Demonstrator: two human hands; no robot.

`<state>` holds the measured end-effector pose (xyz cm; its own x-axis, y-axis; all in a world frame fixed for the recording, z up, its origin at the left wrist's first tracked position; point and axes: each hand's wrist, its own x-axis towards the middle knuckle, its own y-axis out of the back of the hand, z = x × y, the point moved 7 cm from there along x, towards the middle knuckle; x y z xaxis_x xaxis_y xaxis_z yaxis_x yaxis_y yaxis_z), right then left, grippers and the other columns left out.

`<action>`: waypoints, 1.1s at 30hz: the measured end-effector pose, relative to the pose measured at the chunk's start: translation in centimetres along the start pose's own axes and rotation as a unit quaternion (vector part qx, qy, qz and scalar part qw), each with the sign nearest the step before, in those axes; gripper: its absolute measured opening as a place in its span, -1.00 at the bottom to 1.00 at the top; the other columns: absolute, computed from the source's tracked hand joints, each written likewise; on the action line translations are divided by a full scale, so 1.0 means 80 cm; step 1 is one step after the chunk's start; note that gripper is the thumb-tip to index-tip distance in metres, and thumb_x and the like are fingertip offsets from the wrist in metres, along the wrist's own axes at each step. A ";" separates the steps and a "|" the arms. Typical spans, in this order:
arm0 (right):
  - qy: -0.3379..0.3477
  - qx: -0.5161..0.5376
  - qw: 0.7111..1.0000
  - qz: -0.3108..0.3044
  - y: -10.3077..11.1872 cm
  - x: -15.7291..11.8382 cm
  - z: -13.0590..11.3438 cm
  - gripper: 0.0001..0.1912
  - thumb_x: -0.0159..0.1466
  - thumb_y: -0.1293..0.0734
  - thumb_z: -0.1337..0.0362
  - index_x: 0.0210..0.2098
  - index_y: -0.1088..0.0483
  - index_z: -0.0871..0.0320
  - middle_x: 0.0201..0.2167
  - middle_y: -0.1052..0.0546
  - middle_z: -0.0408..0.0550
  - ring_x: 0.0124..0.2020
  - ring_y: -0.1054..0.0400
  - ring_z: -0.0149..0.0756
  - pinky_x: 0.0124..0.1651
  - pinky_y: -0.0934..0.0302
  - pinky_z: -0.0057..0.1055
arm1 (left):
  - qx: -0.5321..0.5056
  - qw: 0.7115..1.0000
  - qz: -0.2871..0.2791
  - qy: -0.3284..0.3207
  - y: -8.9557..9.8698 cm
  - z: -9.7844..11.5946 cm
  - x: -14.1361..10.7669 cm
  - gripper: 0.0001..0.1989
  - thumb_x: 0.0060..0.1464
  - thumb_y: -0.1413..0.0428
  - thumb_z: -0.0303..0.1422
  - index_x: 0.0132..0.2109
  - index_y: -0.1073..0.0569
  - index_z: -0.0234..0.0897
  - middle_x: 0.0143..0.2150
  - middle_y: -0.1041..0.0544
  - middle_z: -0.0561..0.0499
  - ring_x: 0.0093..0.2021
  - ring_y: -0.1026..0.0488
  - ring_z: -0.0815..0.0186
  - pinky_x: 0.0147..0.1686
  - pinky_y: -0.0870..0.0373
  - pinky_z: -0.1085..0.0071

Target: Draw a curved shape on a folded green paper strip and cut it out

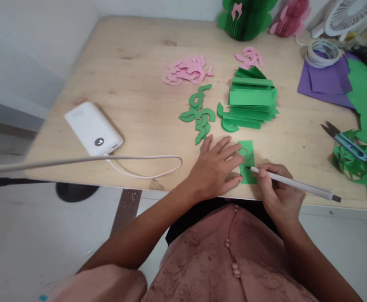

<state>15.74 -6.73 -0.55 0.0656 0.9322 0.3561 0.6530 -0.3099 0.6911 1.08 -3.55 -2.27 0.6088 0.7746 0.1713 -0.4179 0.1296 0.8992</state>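
A small green paper piece (248, 178) lies near the table's front edge, with a curved outline drawn on it. My left hand (216, 167) rests flat, fingers spread, its fingertips on the paper's left side. In my right hand (279, 188) is a white pen (299, 184), its tip touching the paper. Just beyond my left hand lie several green curled cutouts (199, 113). Folded green paper strips (252, 98) are stacked farther back, with a green cutout (229, 124) at their left edge.
Pink cutouts (189, 70) lie farther back. A white power bank (92, 128) with a cable (142, 158) is at left. Thread snips (347, 142) rest on green scraps (356, 167) at right. Behind are purple paper (324, 82), tape rolls (323, 53), a green paper ornament (248, 21) and a fan (350, 16).
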 end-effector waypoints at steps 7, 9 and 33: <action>0.005 0.018 1.000 -0.001 0.000 -0.001 0.000 -0.86 0.28 -0.28 0.22 -0.35 -0.43 0.13 -0.48 -0.54 -0.11 -0.48 -0.41 -0.32 -0.43 -0.29 -0.39 | -0.004 1.000 0.001 -0.003 0.000 0.000 0.000 -0.66 0.16 -0.07 -0.14 0.02 -0.42 -0.19 0.25 -0.34 -0.05 0.34 -0.06 0.02 0.30 0.21 -0.14; 0.004 0.021 1.000 -0.003 0.000 -0.002 0.000 -0.86 0.28 -0.28 0.22 -0.35 -0.43 0.12 -0.47 -0.54 -0.11 -0.47 -0.42 -0.32 -0.42 -0.29 -0.38 | -0.005 1.000 -0.001 -0.004 0.000 0.000 0.000 -0.65 0.16 -0.06 -0.14 0.02 -0.42 -0.19 0.26 -0.34 -0.05 0.34 -0.05 0.01 0.29 0.21 -0.15; -0.037 0.097 0.995 0.006 0.006 -0.001 0.003 -0.89 0.24 -0.31 0.30 -0.41 -0.44 0.14 -0.55 -0.54 -0.16 -0.54 -0.42 -0.39 -0.49 -0.27 -0.50 | -0.010 1.000 0.011 -0.007 -0.002 -0.001 0.000 -0.65 0.14 -0.08 -0.14 0.01 -0.43 -0.20 0.25 -0.34 -0.05 0.33 -0.06 0.00 0.29 0.21 -0.15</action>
<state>16.20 -6.92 -0.41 0.1259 0.9421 0.3109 0.7841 -0.2865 0.5505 1.05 -3.51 -2.44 0.6092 0.7685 0.1960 -0.4437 0.1254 0.8873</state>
